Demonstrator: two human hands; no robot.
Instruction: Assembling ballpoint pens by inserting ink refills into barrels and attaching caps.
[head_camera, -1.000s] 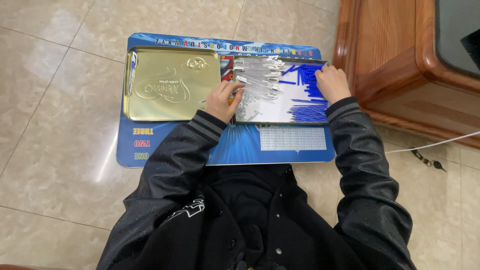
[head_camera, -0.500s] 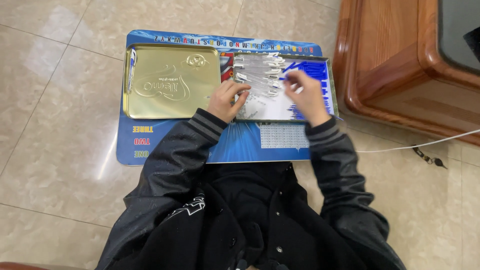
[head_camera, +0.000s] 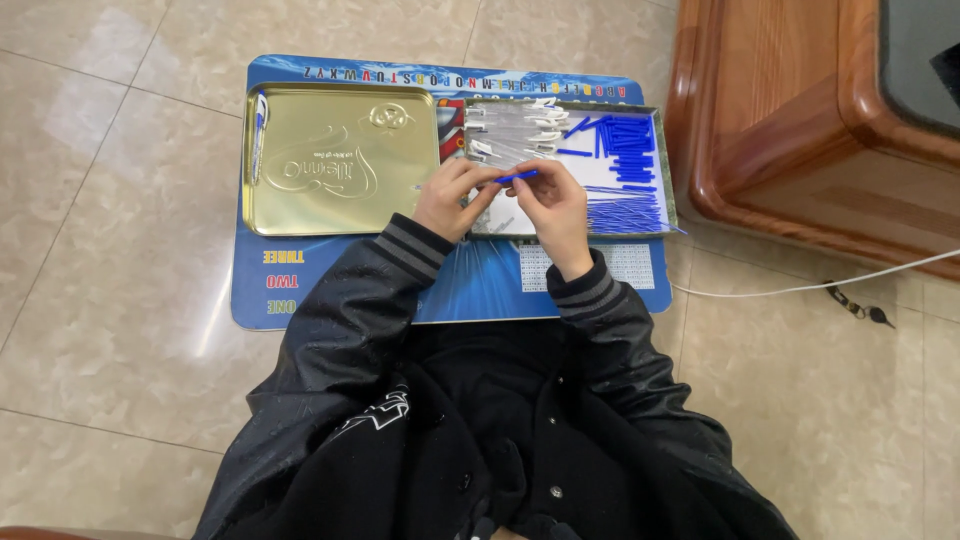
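Beige floor tiles (head_camera: 120, 330) carry a blue mat (head_camera: 470, 285) under both hands, wooden furniture (head_camera: 800, 130) right of them. Beyond the left hand (head_camera: 452, 198) lies a gold tin lid (head_camera: 340, 160); beyond the right hand (head_camera: 552, 205), a tray (head_camera: 665, 165) of blue refills. Both hands pinch a blue pen part (head_camera: 515, 177), lengthwise left-right between them.

The wooden cabinet (head_camera: 800, 110) runs off the top and right edges of the frame. The person's black jacket (head_camera: 480, 440) is cut off at the bottom edge. The blue mat (head_camera: 300, 290) is partly hidden under the gold tin lid (head_camera: 340, 160). The small dark thing (head_camera: 865, 311) on the white cord (head_camera: 800, 288) at right is too tiny to tell.
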